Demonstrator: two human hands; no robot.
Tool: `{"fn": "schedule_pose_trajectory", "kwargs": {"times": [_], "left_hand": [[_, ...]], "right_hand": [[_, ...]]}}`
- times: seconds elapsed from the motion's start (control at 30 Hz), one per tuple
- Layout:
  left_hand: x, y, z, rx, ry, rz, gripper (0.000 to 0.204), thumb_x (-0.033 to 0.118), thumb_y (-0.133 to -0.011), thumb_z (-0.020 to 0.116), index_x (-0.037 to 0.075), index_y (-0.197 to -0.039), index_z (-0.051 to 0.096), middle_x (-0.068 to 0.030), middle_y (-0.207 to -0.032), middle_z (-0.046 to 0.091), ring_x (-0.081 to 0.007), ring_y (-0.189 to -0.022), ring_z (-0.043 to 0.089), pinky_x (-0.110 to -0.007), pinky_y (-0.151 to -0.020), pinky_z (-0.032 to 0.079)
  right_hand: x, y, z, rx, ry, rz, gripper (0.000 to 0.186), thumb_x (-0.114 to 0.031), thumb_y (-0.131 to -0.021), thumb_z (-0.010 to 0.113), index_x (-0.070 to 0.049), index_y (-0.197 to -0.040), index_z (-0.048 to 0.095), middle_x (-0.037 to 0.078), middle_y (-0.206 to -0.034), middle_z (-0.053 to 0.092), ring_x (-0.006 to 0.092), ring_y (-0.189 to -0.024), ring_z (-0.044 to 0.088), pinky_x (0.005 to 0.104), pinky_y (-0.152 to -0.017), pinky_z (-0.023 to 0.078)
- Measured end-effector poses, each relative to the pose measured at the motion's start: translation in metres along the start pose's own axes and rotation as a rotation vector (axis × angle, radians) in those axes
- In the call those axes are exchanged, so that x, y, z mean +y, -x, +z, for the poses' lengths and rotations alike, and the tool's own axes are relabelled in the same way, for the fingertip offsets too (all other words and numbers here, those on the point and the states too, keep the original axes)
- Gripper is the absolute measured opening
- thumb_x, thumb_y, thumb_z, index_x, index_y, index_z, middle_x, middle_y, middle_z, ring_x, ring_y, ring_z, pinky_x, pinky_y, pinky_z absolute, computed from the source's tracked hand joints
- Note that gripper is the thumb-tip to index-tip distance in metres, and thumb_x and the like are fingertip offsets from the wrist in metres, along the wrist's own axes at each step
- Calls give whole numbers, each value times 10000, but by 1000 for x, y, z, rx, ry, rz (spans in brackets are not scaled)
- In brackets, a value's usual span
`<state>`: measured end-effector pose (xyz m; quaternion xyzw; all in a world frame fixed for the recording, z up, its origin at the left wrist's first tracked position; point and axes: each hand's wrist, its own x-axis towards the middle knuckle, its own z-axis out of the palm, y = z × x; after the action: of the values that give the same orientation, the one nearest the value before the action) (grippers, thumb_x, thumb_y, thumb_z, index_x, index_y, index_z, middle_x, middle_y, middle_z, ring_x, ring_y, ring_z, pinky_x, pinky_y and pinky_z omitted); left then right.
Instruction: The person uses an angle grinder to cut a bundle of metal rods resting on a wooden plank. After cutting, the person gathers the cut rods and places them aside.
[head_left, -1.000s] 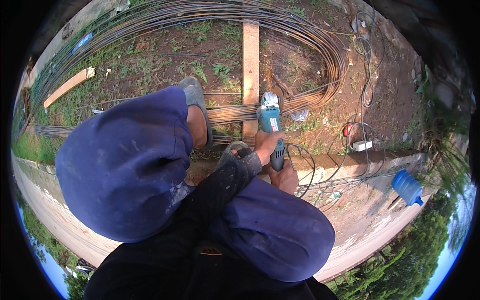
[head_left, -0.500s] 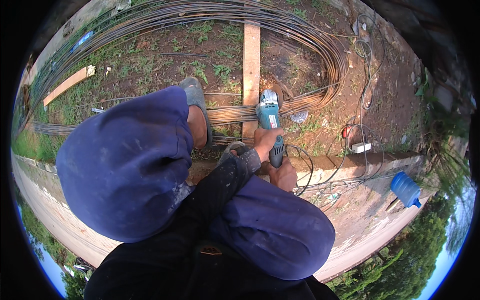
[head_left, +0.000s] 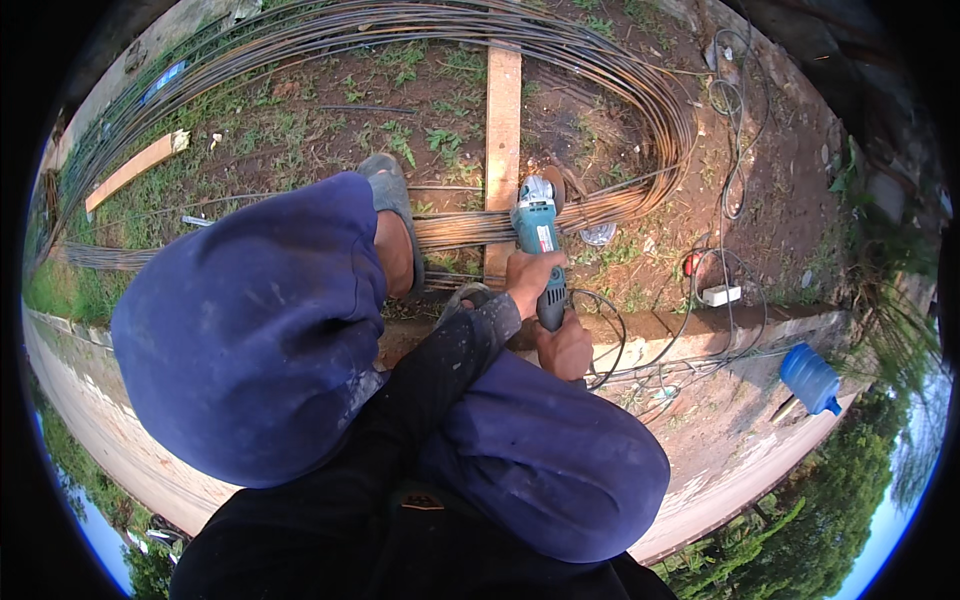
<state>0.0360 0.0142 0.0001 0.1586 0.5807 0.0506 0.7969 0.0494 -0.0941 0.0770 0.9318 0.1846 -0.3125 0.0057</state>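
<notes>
I hold a teal angle grinder (head_left: pixel 538 227) with both hands: my left hand (head_left: pixel 528 282) wraps round its middle, and my right hand (head_left: pixel 563 345) grips its rear end near the dark cable. The disc head is at the bundle of rusty steel rods (head_left: pixel 450 230), just right of a long wooden plank (head_left: pixel 503 120); whether it touches a rod I cannot tell for sure. A few small orange flecks show near the disc. My left foot in a grey sandal (head_left: pixel 385 182) is beside the rods, and the other sandal (head_left: pixel 463 297) is partly hidden by my arm.
The long coil of rods (head_left: pixel 660 130) arches across the soil and grass. A short board (head_left: pixel 135 170) lies at left. Cables trail at right to a white power strip (head_left: pixel 720 295). A concrete kerb (head_left: pixel 660 325) runs below my hands, with a blue water jug (head_left: pixel 808 375) at right.
The grinder and both hands have shifted very slightly up the picture. Orange flecks near the disc vary between the frames. Little else differs.
</notes>
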Motion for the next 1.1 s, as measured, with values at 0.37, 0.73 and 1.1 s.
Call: {"fn": "schedule_pose_trajectory", "kwargs": {"times": [0.37, 0.73, 1.1], "left_hand": [[6, 7, -2, -36, -3, -41, 214, 138, -716, 743, 4, -841, 634, -47, -746, 600, -153, -653, 579, -344, -612, 454], [-7, 3, -2, 19, -39, -9, 211, 142, -698, 749, -31, -775, 658, -74, -676, 627, -177, -565, 610, -351, -528, 475], [-9, 17, -4, 25, -142, -5, 240, 171, -704, 761, -18, -819, 669, -73, -726, 646, -159, -625, 607, -347, -585, 461]], "right_hand": [[0, 1, 1, 2, 21, 4, 458, -320, -722, 783, -9, -1016, 619, 294, -828, 680, 472, -808, 675, 536, -727, 535], [4, 6, 0, -45, 2, 26, 444, -324, -729, 775, -15, -999, 606, 287, -869, 681, 467, -857, 666, 539, -760, 521], [2, 19, -3, -12, -22, 111, 415, -325, -696, 811, -16, -920, 647, 233, -805, 693, 432, -818, 684, 502, -746, 528]]}}
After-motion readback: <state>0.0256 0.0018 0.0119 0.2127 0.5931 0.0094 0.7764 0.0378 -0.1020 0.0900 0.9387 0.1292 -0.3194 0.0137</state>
